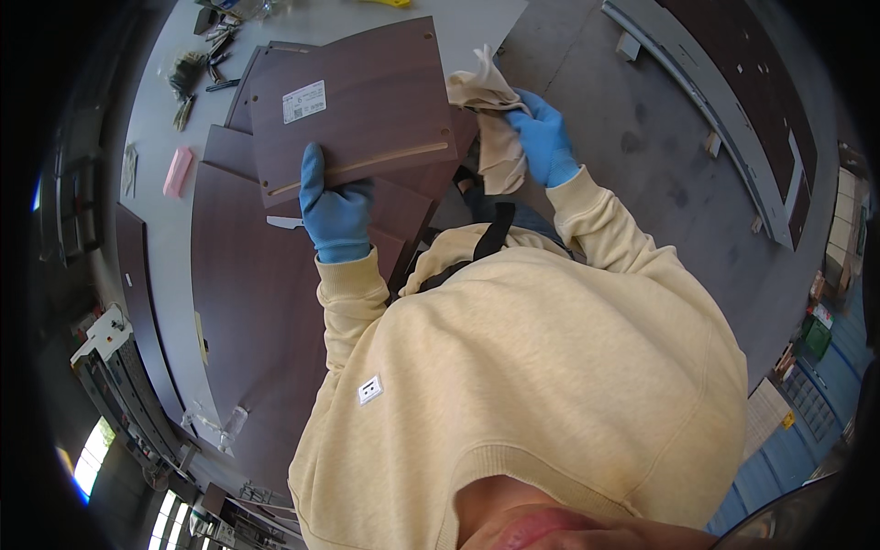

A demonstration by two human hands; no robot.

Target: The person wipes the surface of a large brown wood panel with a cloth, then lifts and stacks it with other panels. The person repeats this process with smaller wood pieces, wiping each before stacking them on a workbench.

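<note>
My left hand (335, 213), in a blue glove, grips a dark brown wooden panel (380, 96) by its near edge. The thumb lies over the panel's face and the other fingers are mostly hidden. A white printed label (304, 102), a pale groove along the near edge and small holes near the corners show on the raised, tilted board. Off its right side, my gloved right hand (544, 137) is closed around a crumpled beige cloth (500, 154). Under the held panel, more brown panels (234, 168) lie stacked on a large brown board (247, 266).
The pale work table (156, 101) carries a pink block (179, 171), small tools and hardware (188, 78), and a clear bottle (234, 423). A white-handled blade (285, 222) lies beside my left wrist. Long boards (733, 82) rest on a rack to the right.
</note>
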